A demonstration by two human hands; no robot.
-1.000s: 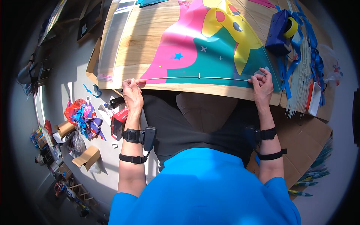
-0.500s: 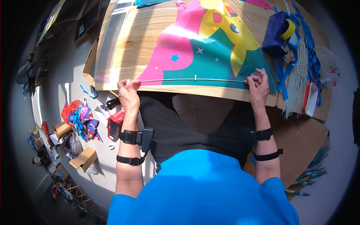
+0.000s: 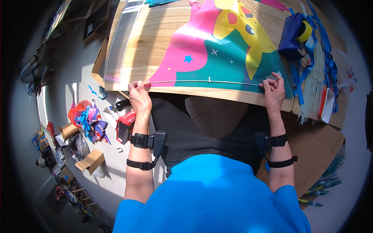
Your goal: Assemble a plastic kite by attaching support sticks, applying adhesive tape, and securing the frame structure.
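A printed pink, teal and yellow plastic sheet (image 3: 194, 73), like a kite sail with a cartoon figure on it, lies on the wooden table. Along its near edge runs a thin pale rod (image 3: 186, 81) with a small white mark near the middle. My left hand (image 3: 140, 99) pinches the rod's left end at the sheet's corner. At the other end, my right hand (image 3: 274, 96) closes thumb and forefinger on the rod, its other fingers loosely curled. A small translucent piece shows behind these fingers.
A blue tape dispenser (image 3: 291, 37) with yellow tape stands on the right, beside blue ribbons (image 3: 328, 62) and a bundle of pale rods (image 3: 312, 87). Clear plastic film (image 3: 122, 42) lies on the left. Boxes and colourful scraps (image 3: 91, 124) litter the floor at left.
The whole view has shifted, so the table and both hands appear slightly farther right. Both hands keep their pinch on the rod, which has hardly moved against the sheet.
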